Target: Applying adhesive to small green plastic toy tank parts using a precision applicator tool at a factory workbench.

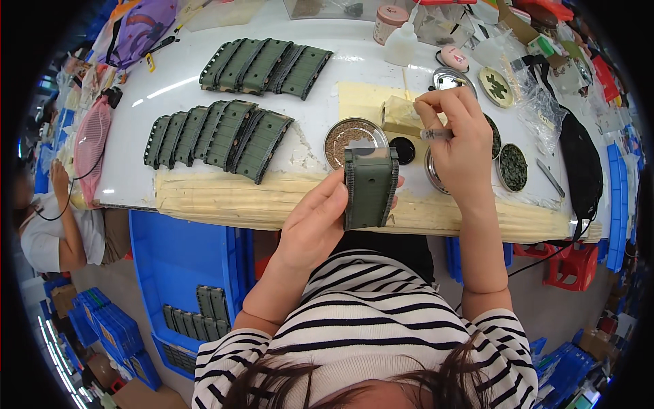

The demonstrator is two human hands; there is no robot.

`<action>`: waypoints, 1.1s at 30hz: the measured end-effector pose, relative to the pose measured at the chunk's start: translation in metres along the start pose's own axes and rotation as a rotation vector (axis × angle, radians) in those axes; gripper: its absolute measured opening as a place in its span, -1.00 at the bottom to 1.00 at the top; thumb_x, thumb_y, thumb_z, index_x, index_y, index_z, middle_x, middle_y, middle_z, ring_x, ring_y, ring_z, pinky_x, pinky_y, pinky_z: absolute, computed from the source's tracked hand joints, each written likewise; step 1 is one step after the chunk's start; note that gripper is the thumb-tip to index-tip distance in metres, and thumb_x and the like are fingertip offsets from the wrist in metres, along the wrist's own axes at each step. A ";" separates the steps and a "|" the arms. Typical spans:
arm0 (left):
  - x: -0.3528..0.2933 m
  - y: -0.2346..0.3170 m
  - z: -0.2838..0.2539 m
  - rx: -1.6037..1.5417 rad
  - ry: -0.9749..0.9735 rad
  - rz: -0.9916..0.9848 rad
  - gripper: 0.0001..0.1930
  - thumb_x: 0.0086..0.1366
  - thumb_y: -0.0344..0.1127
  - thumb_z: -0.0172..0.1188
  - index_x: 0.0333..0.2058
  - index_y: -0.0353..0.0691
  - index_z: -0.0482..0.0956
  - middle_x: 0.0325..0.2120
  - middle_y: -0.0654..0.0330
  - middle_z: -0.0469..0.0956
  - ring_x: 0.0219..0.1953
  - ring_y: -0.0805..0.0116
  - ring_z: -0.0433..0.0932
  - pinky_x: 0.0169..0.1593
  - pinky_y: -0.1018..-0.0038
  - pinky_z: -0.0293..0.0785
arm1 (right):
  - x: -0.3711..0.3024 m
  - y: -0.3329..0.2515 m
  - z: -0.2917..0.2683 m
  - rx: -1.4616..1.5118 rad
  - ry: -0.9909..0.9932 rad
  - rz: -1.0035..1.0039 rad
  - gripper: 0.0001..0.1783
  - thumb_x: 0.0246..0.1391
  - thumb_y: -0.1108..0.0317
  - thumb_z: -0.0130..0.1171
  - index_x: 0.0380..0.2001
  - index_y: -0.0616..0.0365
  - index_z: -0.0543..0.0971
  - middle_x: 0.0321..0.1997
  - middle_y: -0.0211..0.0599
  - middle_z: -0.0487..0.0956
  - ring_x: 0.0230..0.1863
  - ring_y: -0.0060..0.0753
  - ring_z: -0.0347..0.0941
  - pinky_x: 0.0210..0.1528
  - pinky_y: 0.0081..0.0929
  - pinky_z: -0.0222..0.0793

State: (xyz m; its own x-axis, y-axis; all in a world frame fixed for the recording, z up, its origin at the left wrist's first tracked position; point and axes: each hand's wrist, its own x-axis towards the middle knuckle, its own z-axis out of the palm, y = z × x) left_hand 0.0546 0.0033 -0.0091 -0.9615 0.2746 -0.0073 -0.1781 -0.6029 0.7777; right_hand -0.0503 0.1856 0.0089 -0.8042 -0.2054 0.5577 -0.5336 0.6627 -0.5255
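Observation:
My left hand (315, 221) grips a dark green moulded plastic piece (371, 191) with ribbed edges, held upright above the table's front edge. My right hand (455, 129) is raised to the right of it, fingers curled in a pinch; what they hold is hidden or too small to name. A greyish band with dark marks (436, 134) shows at those fingers, either a wrap or part of a tool. Behind the green piece stands a round tin of brown grains (335, 144). Beside that are a small black round cap (404, 151) and a yellowish block (402, 116).
Two rows of similar green pieces (266, 66) (216, 138) lie on the left of the white table (313, 102). Tins of small dark green parts (512, 168), tweezers (550, 178) and a black strap bag (579, 163) are at right. A blue crate (180, 238) stands below left; another person (58, 232) sits farther left.

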 end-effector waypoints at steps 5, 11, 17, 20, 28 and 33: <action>-0.002 -0.007 0.000 -0.162 0.031 -0.096 -0.29 0.44 0.15 -0.47 0.22 -0.39 0.18 0.04 -0.16 0.41 -0.07 0.08 0.51 0.08 0.21 0.37 | -0.003 -0.010 -0.006 0.019 0.010 0.008 -0.83 0.02 0.49 0.22 -0.26 0.13 0.61 -0.41 -0.33 0.47 -0.52 -0.39 0.42 -0.50 -0.50 0.31; -0.002 -0.007 0.010 -0.052 0.085 -0.091 -0.28 0.45 0.16 -0.50 0.16 -0.40 0.28 0.04 -0.09 0.43 -0.06 0.14 0.50 0.08 0.23 0.39 | -0.031 -0.036 -0.038 0.274 -0.088 -0.094 -0.70 -0.05 0.58 0.27 -0.17 0.21 0.63 -0.43 -0.36 0.50 -0.49 -0.65 0.38 -0.55 -0.70 0.24; -0.003 -0.011 0.009 -0.030 0.085 -0.079 -0.30 0.45 0.14 -0.50 0.13 -0.39 0.32 0.01 -0.06 0.46 -0.03 0.17 0.50 0.09 0.21 0.41 | -0.057 -0.047 -0.033 0.430 -0.147 -0.017 -0.66 -0.01 0.57 0.25 -0.09 0.27 0.60 -0.40 -0.31 0.52 -0.46 -0.58 0.42 -0.46 -0.71 0.31; -0.005 -0.014 0.006 -0.029 0.075 -0.069 -0.32 0.46 0.13 -0.49 0.11 -0.38 0.34 -0.02 -0.04 0.48 -0.02 0.17 0.50 0.08 0.20 0.42 | -0.057 -0.047 -0.032 0.441 -0.158 -0.054 -0.66 0.00 0.59 0.23 -0.08 0.30 0.59 -0.39 -0.28 0.53 -0.44 -0.56 0.45 -0.44 -0.71 0.33; -0.007 -0.015 0.007 -0.016 0.095 -0.053 -0.33 0.46 0.12 -0.47 0.09 -0.39 0.35 -0.07 -0.03 0.51 -0.02 0.18 0.51 0.08 0.20 0.43 | -0.057 -0.050 -0.032 0.436 -0.159 -0.062 -0.65 -0.02 0.63 0.24 -0.09 0.33 0.59 -0.39 -0.24 0.54 -0.45 -0.54 0.47 -0.42 -0.69 0.35; -0.007 -0.015 0.007 -0.025 0.100 -0.060 -0.33 0.47 0.11 -0.47 0.08 -0.40 0.35 -0.07 -0.03 0.50 -0.03 0.19 0.51 0.08 0.21 0.43 | -0.057 -0.050 -0.033 0.425 -0.151 -0.066 -0.65 -0.03 0.62 0.24 -0.09 0.33 0.59 -0.39 -0.24 0.55 -0.45 -0.54 0.47 -0.42 -0.68 0.36</action>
State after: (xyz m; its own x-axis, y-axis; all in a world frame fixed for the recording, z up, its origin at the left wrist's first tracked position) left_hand 0.0658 0.0152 -0.0161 -0.9649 0.2350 -0.1172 -0.2398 -0.6065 0.7581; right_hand 0.0313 0.1876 0.0245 -0.7771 -0.3606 0.5158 -0.6198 0.2963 -0.7267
